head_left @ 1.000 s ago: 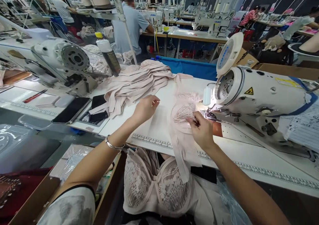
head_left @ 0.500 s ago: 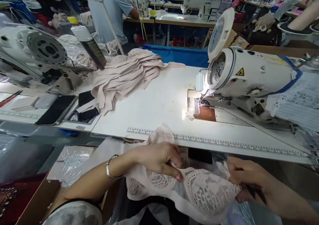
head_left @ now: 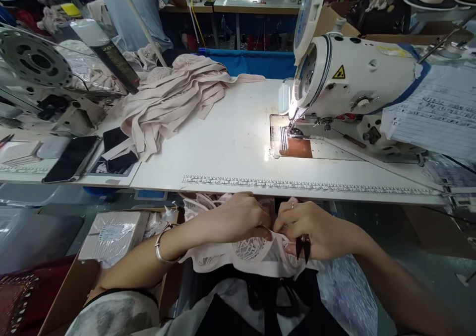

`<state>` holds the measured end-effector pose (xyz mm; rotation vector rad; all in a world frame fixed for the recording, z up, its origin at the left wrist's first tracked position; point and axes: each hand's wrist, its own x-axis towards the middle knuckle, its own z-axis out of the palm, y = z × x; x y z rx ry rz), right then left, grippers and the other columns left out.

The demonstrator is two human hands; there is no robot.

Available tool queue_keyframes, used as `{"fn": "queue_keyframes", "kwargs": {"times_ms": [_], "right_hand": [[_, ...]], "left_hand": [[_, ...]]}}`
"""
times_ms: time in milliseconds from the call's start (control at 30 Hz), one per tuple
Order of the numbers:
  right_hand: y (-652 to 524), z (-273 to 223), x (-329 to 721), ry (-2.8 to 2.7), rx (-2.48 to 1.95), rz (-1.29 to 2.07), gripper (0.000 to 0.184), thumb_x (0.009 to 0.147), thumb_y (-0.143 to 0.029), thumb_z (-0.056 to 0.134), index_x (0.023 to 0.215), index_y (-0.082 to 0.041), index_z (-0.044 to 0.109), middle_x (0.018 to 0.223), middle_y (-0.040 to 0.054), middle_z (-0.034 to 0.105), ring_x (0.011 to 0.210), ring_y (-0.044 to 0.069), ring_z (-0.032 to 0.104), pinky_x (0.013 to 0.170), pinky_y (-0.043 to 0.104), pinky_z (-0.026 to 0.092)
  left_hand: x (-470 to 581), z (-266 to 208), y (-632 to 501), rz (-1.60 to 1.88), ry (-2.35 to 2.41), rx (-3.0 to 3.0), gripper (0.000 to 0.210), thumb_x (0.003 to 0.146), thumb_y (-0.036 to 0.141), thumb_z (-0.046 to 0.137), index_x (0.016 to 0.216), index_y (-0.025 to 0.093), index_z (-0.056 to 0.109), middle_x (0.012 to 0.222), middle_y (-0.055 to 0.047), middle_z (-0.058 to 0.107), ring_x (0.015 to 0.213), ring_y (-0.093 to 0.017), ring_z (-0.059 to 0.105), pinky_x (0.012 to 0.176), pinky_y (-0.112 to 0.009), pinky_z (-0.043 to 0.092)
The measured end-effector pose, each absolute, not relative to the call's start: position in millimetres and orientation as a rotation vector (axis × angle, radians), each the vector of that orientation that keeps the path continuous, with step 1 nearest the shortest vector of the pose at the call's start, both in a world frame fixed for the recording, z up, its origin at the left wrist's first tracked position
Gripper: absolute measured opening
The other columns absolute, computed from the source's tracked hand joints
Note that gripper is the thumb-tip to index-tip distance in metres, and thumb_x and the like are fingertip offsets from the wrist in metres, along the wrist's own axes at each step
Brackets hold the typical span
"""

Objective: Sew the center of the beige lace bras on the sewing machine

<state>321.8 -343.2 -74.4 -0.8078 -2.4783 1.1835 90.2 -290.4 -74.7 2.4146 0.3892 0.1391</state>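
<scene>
A pale pink lace bra [head_left: 251,249] lies across my lap, just below the table's front edge. My left hand [head_left: 241,219] grips its upper edge near the middle, thumb pressed on the lace. Close beside it, my right hand [head_left: 310,227] has its fingers closed on the same bra. Small dark thread snips [head_left: 303,248] stick out from under the right palm, points down. Part of the bra is hidden beneath both hands.
A sewing machine [head_left: 342,78] stands on the white table [head_left: 223,152] at right. A heap of pink bra pieces [head_left: 174,98], a spray can [head_left: 107,53] and a phone [head_left: 72,158] lie left. Beside my left arm is a cardboard box [head_left: 63,296] with wrapped packs. A person [head_left: 137,13] is beyond.
My right hand has moved left and in, next to my left hand. The bra, stretched out to the right before, is now bunched between the hands. The view has tilted down.
</scene>
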Motion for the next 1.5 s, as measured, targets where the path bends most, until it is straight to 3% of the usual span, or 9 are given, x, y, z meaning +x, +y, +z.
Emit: {"fn": "queue_keyframes", "kwargs": {"times_ms": [100, 233, 367, 600, 767, 1133, 1333, 1400, 1500], "right_hand": [[-345.8, -74.5, 319.3, -2.562, -0.950, 1.312, 0.033, 0.088, -0.018, 0.064, 0.058, -0.020, 0.051, 0.055, -0.0046, 0.052, 0.053, 0.011, 0.045, 0.059, 0.026, 0.036], [-344.6, -77.3, 319.5, -2.602, -0.936, 1.429, 0.030, 0.092, -0.019, 0.059, 0.065, -0.022, 0.048, 0.052, -0.0083, 0.037, 0.047, 0.010, 0.034, 0.052, 0.026, 0.027], [-340.0, -82.7, 324.9, -2.449, -0.598, 1.436, 0.053, 0.093, -0.039, 0.066, 0.056, -0.021, 0.032, 0.067, -0.0014, 0.050, 0.068, 0.013, 0.047, 0.065, 0.027, 0.040], [-339.4, -95.5, 344.1, -1.949, -0.999, 1.527, 0.038, 0.096, -0.040, 0.063, 0.067, -0.017, 0.055, 0.066, -0.0033, 0.051, 0.057, 0.008, 0.043, 0.054, 0.023, 0.032], [-344.6, -107.9, 342.7, -1.565, -1.052, 1.618, 0.047, 0.087, -0.057, 0.071, 0.064, -0.017, 0.060, 0.067, -0.0007, 0.059, 0.057, 0.010, 0.047, 0.054, 0.025, 0.034], [-347.2, -133.6, 332.2, -1.126, -0.766, 1.747, 0.073, 0.074, -0.061, 0.081, 0.048, -0.024, 0.023, 0.043, -0.0097, 0.024, 0.041, 0.006, 0.021, 0.042, 0.025, 0.021], [-343.4, -100.7, 335.9, -1.879, -0.919, 1.642, 0.053, 0.084, -0.071, 0.064, 0.087, -0.018, 0.064, 0.067, -0.0022, 0.060, 0.054, 0.010, 0.048, 0.052, 0.023, 0.036], [-352.2, -83.3, 340.7, -2.087, -0.829, 1.576, 0.040, 0.095, -0.056, 0.059, 0.082, -0.019, 0.064, 0.070, -0.0004, 0.063, 0.059, 0.011, 0.053, 0.057, 0.024, 0.040], [-380.4, -59.6, 364.9, -2.142, -0.768, 1.453, 0.050, 0.104, -0.049, 0.041, 0.065, -0.022, 0.057, 0.058, -0.0011, 0.055, 0.055, 0.011, 0.051, 0.059, 0.025, 0.040]], "left_hand": [[86.5, -71.9, -294.1, 0.165, 0.369, 2.391, 0.019, 0.097, 0.021, 0.065, 0.080, 0.018, 0.074, 0.077, -0.003, 0.072, 0.070, -0.016, 0.065, 0.066, -0.028, 0.043], [87.1, -73.0, -298.7, 0.224, 0.242, 2.234, 0.020, 0.099, 0.012, 0.055, 0.092, 0.019, 0.073, 0.097, -0.007, 0.074, 0.094, -0.020, 0.067, 0.083, -0.029, 0.049], [87.3, -81.9, -297.0, 0.139, 0.385, 2.016, 0.014, 0.095, 0.016, 0.062, 0.091, 0.017, 0.074, 0.082, -0.004, 0.075, 0.073, -0.016, 0.066, 0.069, -0.026, 0.048], [75.0, -96.2, -282.3, 0.297, 0.636, 1.607, 0.018, 0.087, 0.029, 0.070, 0.075, 0.016, 0.071, 0.075, -0.002, 0.067, 0.068, -0.012, 0.060, 0.063, -0.022, 0.046], [75.0, -107.9, -289.6, 0.469, 0.725, 1.280, 0.038, 0.081, 0.048, 0.078, 0.066, 0.015, 0.065, 0.067, -0.001, 0.058, 0.062, -0.011, 0.052, 0.057, -0.022, 0.042], [86.5, -125.7, -301.2, 0.476, 0.638, 0.874, 0.065, 0.068, 0.058, 0.085, 0.052, 0.018, 0.037, 0.050, 0.006, 0.033, 0.048, -0.006, 0.029, 0.047, -0.021, 0.026], [102.1, -118.4, -303.3, 0.396, 0.553, 0.934, 0.061, 0.074, 0.062, 0.079, 0.053, 0.018, 0.042, 0.050, 0.006, 0.035, 0.045, -0.006, 0.030, 0.043, -0.022, 0.025], [111.2, -113.2, -301.7, 0.396, 0.502, 1.030, 0.055, 0.080, 0.060, 0.075, 0.057, 0.017, 0.049, 0.053, 0.005, 0.041, 0.047, -0.007, 0.036, 0.044, -0.023, 0.032], [118.7, -101.5, -300.1, 0.639, 0.540, 1.323, 0.028, 0.086, 0.045, 0.075, 0.081, 0.018, 0.066, 0.078, -0.003, 0.066, 0.074, -0.015, 0.062, 0.069, -0.029, 0.054]]}}
